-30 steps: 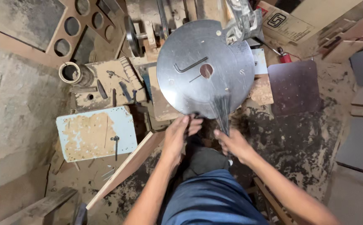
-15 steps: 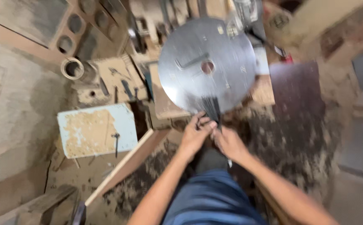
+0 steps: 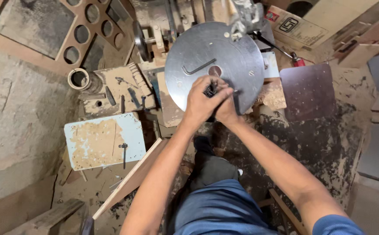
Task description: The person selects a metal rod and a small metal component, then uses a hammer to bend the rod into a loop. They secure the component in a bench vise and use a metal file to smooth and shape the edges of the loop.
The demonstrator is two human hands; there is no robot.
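A round grey metal disc (image 3: 237, 56) lies flat on a machine in front of me, with a hole (image 3: 215, 71) at its middle and a bent hex key (image 3: 198, 67) lying on it. My left hand (image 3: 202, 99) is closed over a small dark object (image 3: 210, 89) above the disc's near part. My right hand (image 3: 227, 109) is pressed against the left one from the right and grips the same dark object; its fingers are mostly hidden behind the left hand.
A worn white board (image 3: 104, 140) with a small tool on it lies at the left. A brown panel with round holes (image 3: 85, 30) leans at the back left. A tape roll (image 3: 79, 78), dark boards (image 3: 308, 91) and sawdust surround the machine.
Both hands have moved up from the disc's near edge onto the disc and have closed together on the dark object. The camera has shifted.
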